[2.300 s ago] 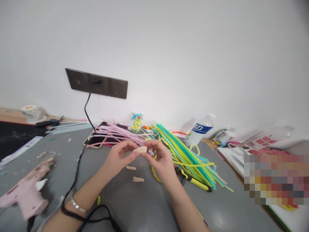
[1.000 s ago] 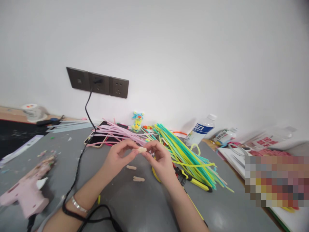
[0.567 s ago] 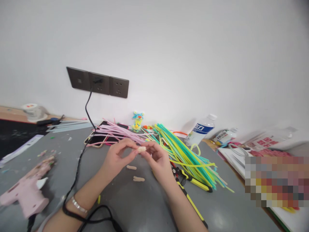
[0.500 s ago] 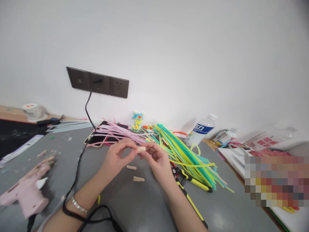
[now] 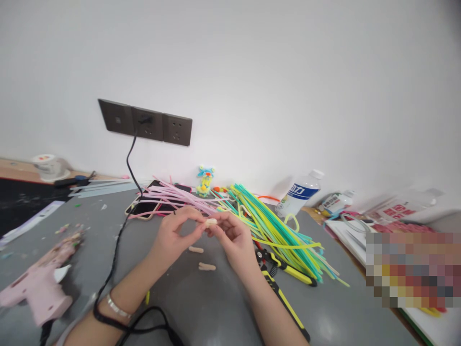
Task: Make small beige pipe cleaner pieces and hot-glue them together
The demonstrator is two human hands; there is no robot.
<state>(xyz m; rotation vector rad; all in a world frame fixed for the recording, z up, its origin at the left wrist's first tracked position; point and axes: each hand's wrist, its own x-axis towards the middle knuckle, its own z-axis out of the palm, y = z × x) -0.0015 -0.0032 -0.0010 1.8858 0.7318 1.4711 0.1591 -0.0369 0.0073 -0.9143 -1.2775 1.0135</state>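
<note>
Between the fingertips of my left hand (image 5: pixel 180 229) and my right hand (image 5: pixel 232 235) is a small beige piece of folded pipe cleaner (image 5: pixel 211 222). Both hands pinch it, thumbs against forefingers, above the grey table. Below them lie two similar beige pieces: a shorter one (image 5: pixel 196 250) and a folded one (image 5: pixel 207 266). Pink pipe cleaners (image 5: pixel 180 197) are spread just behind my left hand. A bundle of green and yellow pipe cleaners (image 5: pixel 281 230) lies to the right of my right hand, with yellow-and-black pliers (image 5: pixel 284 271) near that wrist.
A pink glue gun (image 5: pixel 43 288) lies at the left. A black cord (image 5: pixel 117 245) runs from the wall socket (image 5: pixel 147 124) across my left forearm. A small blue-and-yellow figure (image 5: pixel 205 181) and a tilted bottle (image 5: pixel 298 192) stand by the wall. White paper (image 5: pixel 360 245) is at the right.
Both hands keep their pinch on the beige piece and have barely moved. The things on the table lie as before.
</note>
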